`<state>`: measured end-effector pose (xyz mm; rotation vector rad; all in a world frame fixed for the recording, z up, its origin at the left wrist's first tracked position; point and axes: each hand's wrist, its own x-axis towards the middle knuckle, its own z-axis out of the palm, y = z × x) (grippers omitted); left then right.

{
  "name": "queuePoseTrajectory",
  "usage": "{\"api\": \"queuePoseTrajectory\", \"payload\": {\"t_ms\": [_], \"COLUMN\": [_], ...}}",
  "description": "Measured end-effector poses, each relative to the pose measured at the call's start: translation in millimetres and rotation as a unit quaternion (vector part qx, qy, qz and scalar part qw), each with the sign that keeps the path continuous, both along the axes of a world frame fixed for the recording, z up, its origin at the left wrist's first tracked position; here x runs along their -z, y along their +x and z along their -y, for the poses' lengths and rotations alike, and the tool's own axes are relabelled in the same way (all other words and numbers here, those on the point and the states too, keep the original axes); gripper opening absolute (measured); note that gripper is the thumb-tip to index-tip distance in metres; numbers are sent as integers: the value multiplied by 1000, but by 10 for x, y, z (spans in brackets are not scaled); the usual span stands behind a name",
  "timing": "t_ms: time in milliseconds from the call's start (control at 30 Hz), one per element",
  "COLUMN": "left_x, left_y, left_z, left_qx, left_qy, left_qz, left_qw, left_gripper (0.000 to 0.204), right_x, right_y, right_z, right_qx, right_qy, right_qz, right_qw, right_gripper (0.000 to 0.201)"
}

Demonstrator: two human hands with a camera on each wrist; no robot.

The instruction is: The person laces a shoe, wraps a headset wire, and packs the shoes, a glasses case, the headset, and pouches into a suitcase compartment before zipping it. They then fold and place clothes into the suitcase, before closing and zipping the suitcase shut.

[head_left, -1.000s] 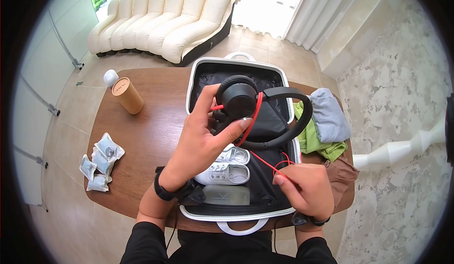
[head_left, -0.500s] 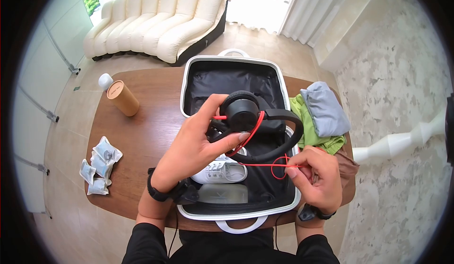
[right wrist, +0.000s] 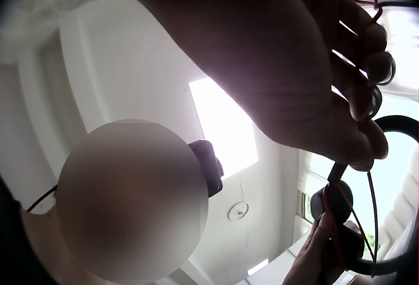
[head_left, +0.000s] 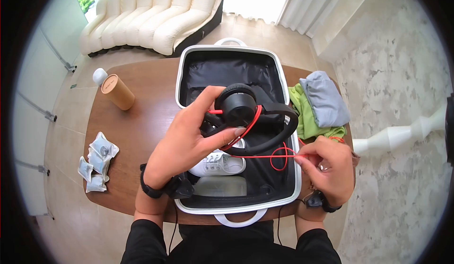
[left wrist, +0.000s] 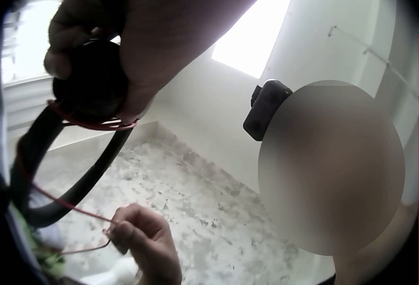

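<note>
Head view downward, wrist views upward

Black headphones [head_left: 238, 109], red cable [head_left: 265, 156], white shoe [head_left: 218, 164], lime-green and grey-blue clothes [head_left: 323, 98]

So a white-rimmed suitcase [head_left: 198, 211] is lying open on the wooden table [head_left: 137, 141], with a white sneaker [head_left: 217, 164] and a translucent case [head_left: 220, 186] sitting inside, and gray clothing [head_left: 326, 101] is resting on some lime green clothing [head_left: 305, 117] right beside it. Across the tabletop, a brown cardboard tube [head_left: 119, 94] is standing near some puffy white packets [head_left: 98, 155], while a cream sofa [head_left: 151, 18] is kinda hogging the floor beyond.
</note>
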<state>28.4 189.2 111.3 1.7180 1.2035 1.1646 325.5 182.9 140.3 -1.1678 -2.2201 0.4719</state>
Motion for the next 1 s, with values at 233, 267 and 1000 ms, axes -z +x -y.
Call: {"api": "queuePoseTrajectory", "payload": {"t_ms": [233, 267, 1000], "left_x": [13, -7, -45], "left_y": [33, 38, -52], "left_z": [9, 18, 10], "left_qx": [64, 77, 227], "left_qy": [-26, -34, 6], "left_qz": [4, -20, -130], "left_qw": [998, 996, 965], "left_gripper": [55, 55, 62], "right_x": [13, 19, 141], "right_y": [-125, -155, -135], "right_z": [-42, -44, -185], "right_qx": [-49, -47, -145], "right_qy": [96, 113, -24], "right_qz": [-32, -32, -154], "right_qw": [994, 992, 977], "right_gripper": [17, 18, 36]}}
